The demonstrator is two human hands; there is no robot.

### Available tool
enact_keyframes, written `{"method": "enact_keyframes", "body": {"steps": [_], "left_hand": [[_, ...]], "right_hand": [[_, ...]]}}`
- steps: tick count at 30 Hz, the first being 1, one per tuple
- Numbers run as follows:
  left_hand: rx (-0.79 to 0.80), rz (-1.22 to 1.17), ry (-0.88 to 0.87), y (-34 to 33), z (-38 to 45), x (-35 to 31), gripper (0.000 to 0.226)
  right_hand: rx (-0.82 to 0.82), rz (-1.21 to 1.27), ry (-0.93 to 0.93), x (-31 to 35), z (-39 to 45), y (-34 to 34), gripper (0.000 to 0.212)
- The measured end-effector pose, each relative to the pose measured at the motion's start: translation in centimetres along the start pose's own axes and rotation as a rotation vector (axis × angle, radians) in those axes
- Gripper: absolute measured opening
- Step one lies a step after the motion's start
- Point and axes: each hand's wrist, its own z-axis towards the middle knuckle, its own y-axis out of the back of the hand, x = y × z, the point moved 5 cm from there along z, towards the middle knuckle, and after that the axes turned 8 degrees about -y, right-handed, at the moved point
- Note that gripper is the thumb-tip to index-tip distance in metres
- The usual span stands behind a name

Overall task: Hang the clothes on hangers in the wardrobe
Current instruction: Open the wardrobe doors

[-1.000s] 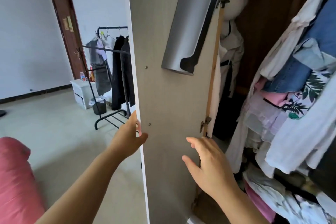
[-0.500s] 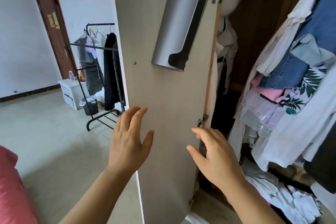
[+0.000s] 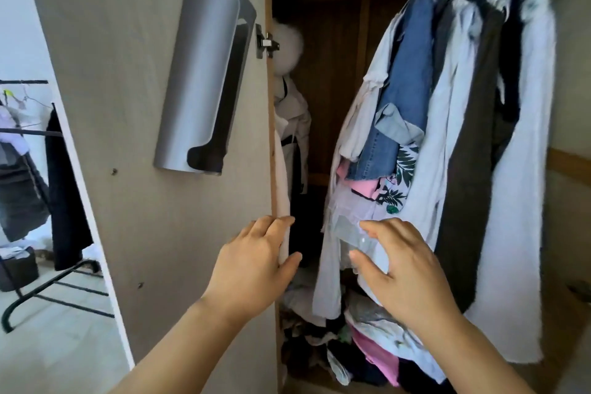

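Our left hand lies with a wide, loose grip against the hinge edge of the open wardrobe door, holding nothing. At three o'clock from it, our right hand spreads its fingers near the hanging clothes. More clothes lie heaped on the wardrobe floor at six o'clock.

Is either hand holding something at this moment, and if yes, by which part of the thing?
Nothing is held. The left hand lies open against the hinge edge of the wardrobe door. The right hand is spread open before the hanging clothes, gripping none.
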Motion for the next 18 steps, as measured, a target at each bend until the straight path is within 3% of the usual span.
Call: {"method": "enact_keyframes", "body": {"steps": [10,18], "left_hand": [[-0.179,-0.094,-0.254,1.2,9.7,-5.4,0.047],[-0.291,-0.208,-0.286,0.4,16.1,-6.2,0.05]], "right_hand": [[-0.183,-0.154,-0.098,-2.8,4.5,7.7,0.037],[-0.253,-0.154,-0.109,-5.1,9.6,9.4,0.033]]}}
